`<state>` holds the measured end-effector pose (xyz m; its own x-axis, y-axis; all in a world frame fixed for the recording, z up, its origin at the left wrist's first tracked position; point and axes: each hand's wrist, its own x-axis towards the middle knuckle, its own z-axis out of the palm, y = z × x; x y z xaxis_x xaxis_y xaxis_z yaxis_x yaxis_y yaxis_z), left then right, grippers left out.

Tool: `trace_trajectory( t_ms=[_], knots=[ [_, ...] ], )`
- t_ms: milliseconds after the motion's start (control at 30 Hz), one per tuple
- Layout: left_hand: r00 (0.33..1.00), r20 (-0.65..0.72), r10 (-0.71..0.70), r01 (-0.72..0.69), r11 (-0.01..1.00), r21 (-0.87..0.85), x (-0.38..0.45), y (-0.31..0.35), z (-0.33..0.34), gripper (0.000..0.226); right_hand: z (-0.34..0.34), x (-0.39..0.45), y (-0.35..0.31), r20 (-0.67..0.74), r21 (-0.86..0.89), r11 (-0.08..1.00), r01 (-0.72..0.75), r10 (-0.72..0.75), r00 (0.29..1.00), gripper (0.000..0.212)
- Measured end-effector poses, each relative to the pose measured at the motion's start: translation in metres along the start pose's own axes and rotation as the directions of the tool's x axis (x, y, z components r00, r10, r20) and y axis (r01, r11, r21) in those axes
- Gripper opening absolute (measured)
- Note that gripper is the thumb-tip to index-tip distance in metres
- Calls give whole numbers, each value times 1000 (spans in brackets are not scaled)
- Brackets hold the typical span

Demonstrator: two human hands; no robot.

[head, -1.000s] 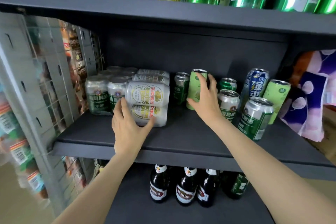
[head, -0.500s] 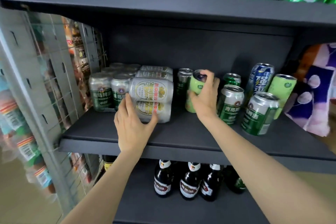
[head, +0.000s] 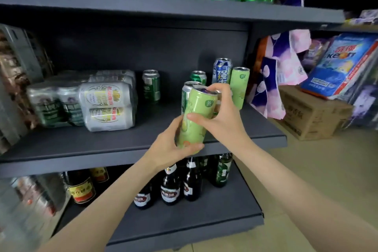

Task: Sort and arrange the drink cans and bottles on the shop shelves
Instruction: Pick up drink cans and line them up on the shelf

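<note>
- The pale green can has come off the middle shelf and now sits tilted in the air in front of it.
- The left hand has left the shrink-wrapped pack; its grip wraps the can's base.
- The right hand clamps the top.
- A matching green can stands far right, so I'd guess it goes there.

A tall light-green can leans a bit, up off the middle shelf. More cans stand behind it; wrapped packs sit left.
</note>
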<state>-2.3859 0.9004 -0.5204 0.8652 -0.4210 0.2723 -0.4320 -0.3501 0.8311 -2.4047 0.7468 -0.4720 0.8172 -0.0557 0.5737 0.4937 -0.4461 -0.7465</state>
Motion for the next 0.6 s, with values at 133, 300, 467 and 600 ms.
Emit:
trace_trajectory(
  t_ms=[133, 300, 467, 600],
  knots=[
    [989, -148, -7, 9, 1000, 12, 14, 6, 9, 52, -7, 5, -1, 103, 67, 998, -2, -5, 995, 34],
    [930, -365, -32, 22, 999, -31, 21, -6, -4, 60, -53, 40, 25, -260, -6, 999, -48, 45, 964, 12],
    [923, -381, -49, 29, 998, -58, 40, -17, -5, 61, -68, 94, 94, -344, -393, 875, -282, 144, 928, 57],
    [919, -368, -142, 99, 986, -133, 44, -28, -2, 60, -72, 149, 120, -305, -477, 808, -347, 219, 927, 67]
  ],
)
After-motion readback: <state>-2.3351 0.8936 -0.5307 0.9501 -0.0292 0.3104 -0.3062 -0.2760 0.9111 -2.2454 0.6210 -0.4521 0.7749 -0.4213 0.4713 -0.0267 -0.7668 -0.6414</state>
